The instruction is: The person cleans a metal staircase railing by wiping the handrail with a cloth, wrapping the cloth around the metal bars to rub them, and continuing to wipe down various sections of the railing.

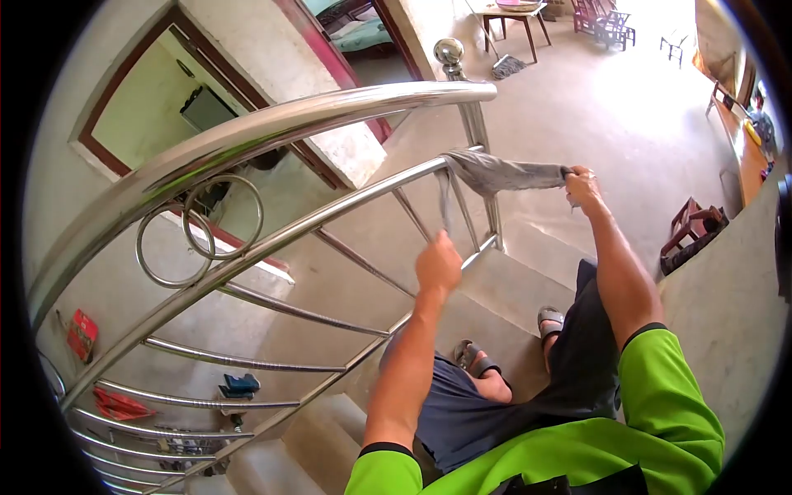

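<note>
A grey cloth [516,175] is looped around the middle rail [355,200] of a shiny metal stair railing, close to the end post [474,124]. My right hand [584,188] is closed on one end of the cloth, pulled out to the right of the post. Below the rail, my left hand [439,262] is closed around the cloth's other end, which hangs down as a narrow strip. The cloth looks stretched between both hands. Above it runs the thick curved handrail [272,124], touched by neither hand.
I am on concrete stairs [511,276], sandalled feet on the steps. A round metal knob [448,51] tops the post. On the floor beyond are a mop [506,66], a small table [516,15] and wooden chairs [605,23]. A dark red stool [691,227] stands at the right.
</note>
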Tool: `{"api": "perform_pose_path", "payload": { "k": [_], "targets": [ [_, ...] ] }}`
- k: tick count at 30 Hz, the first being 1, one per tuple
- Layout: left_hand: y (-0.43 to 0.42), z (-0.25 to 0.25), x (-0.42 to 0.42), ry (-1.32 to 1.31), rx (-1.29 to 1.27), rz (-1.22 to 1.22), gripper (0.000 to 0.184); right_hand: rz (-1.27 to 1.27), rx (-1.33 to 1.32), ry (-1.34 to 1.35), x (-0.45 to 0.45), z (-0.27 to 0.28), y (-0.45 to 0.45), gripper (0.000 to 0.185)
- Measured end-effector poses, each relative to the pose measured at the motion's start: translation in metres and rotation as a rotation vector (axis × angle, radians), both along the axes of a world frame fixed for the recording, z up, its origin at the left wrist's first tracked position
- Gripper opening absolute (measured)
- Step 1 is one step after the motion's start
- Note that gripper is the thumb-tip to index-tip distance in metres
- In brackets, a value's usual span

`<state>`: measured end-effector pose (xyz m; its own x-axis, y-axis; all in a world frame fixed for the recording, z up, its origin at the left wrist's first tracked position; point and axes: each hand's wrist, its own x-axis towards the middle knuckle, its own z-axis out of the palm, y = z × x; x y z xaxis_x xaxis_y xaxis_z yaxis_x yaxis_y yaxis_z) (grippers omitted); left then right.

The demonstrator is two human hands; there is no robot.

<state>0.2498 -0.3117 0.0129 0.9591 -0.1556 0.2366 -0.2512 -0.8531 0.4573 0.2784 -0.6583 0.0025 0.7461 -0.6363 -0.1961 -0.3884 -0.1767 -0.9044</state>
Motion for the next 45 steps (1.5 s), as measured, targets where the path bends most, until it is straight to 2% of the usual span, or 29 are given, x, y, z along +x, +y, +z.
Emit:
{"api": "perform_pose_path", "payload": {
  "k": [1,3,4,8,9,11,12,14,16,18,20,21,22,23,24,26,27,29,30,32,35,37,39,40,42,43,45],
  "targets": [
    [-0.004,-0.017,-0.013,0.072,0.116,-0.081,0.019,0.120,0.059,-0.046,0.000,0.000,0.002,0.020],
    [-0.018,-0.027,-0.051,0.162,0.168,-0.200,0.021,0.352,0.128,-0.131,0.007,-0.005,0.013,0.015],
    [-0.023,-0.026,-0.063,0.158,0.167,-0.203,0.021,0.477,0.038,-0.127,0.006,0.003,0.026,0.014],
    [-0.025,-0.020,-0.076,0.217,0.075,-0.279,0.022,0.674,-0.113,-0.037,0.004,0.015,0.077,0.017],
    [-0.021,-0.018,-0.075,0.226,0.055,-0.282,0.022,0.672,-0.108,-0.038,0.010,0.004,0.074,0.017],
    [-0.013,-0.016,-0.065,0.187,0.018,-0.250,0.023,0.599,-0.591,0.063,0.021,-0.027,0.060,0.021],
    [-0.009,-0.013,-0.058,0.136,-0.027,-0.212,0.024,0.466,-0.562,0.189,0.015,-0.017,0.053,0.025],
    [-0.003,0.005,-0.042,0.043,-0.116,-0.139,0.024,0.285,-0.605,0.329,0.016,-0.034,0.033,0.024],
    [0.005,0.037,-0.026,0.064,-0.285,0.012,0.022,0.281,-0.609,0.398,0.007,-0.028,0.029,0.024],
    [0.015,0.044,-0.017,0.011,-0.319,0.017,0.021,0.278,-0.606,0.468,0.003,-0.027,0.032,0.024],
    [0.018,0.037,-0.019,-0.045,-0.346,0.013,0.020,0.329,-0.564,0.539,0.007,-0.030,0.036,0.022],
    [0.016,0.022,-0.031,-0.007,-0.233,-0.019,0.019,0.328,-0.565,0.538,0.006,-0.029,0.038,0.022],
    [0.012,0.009,-0.046,0.031,-0.119,-0.052,0.019,0.405,-0.410,0.483,0.007,-0.026,0.040,0.021],
    [0.004,0.001,-0.066,0.068,-0.115,-0.068,0.019,0.477,-0.255,0.422,0.008,-0.021,0.043,0.021],
    [-0.005,-0.003,-0.088,0.105,-0.111,-0.084,0.019,0.473,-0.257,0.420,0.010,-0.016,0.047,0.021],
    [-0.015,0.003,-0.124,0.123,-0.142,-0.152,0.017,0.637,-0.233,0.054,0.014,-0.006,0.060,0.026],
    [-0.013,0.007,-0.138,0.127,-0.144,-0.153,0.017,0.637,-0.233,0.058,0.013,0.005,0.070,0.026],
    [-0.004,0.010,-0.159,0.250,-0.337,-0.136,0.017,0.680,-0.255,-0.072,0.009,0.029,0.094,0.028],
    [0.002,0.006,-0.164,0.257,-0.333,-0.127,0.017,0.688,-0.247,-0.067,0.010,0.029,0.102,0.028],
    [0.016,0.002,-0.169,0.271,-0.512,-0.043,0.021,0.738,-0.403,-0.096,0.011,0.028,0.112,0.028],
    [0.025,0.013,-0.160,0.319,-0.477,-0.022,0.021,0.831,-0.377,-0.013,0.006,0.034,0.119,0.027],
    [0.024,0.018,-0.153,0.340,-0.486,-0.012,0.022,0.931,-0.420,-0.072,-0.010,0.037,0.132,0.026],
    [0.023,0.018,-0.141,0.143,-0.515,-0.031,0.021,1.088,-0.504,-0.172,-0.040,0.044,0.154,0.025],
    [0.024,0.018,-0.132,0.140,-0.522,-0.027,0.021,1.148,-0.549,-0.212,-0.060,0.051,0.164,0.025],
    [0.029,0.022,-0.112,0.037,-0.484,-0.049,0.020,1.254,-0.471,-0.160,-0.089,0.060,0.177,0.024],
    [0.028,0.030,-0.108,0.059,-0.576,-0.033,0.019,1.263,-0.477,-0.161,-0.100,0.069,0.178,0.024],
    [0.030,0.032,-0.103,0.058,-0.605,-0.036,0.019,1.275,-0.349,-0.109,-0.115,0.085,0.180,0.024]
  ]
}}
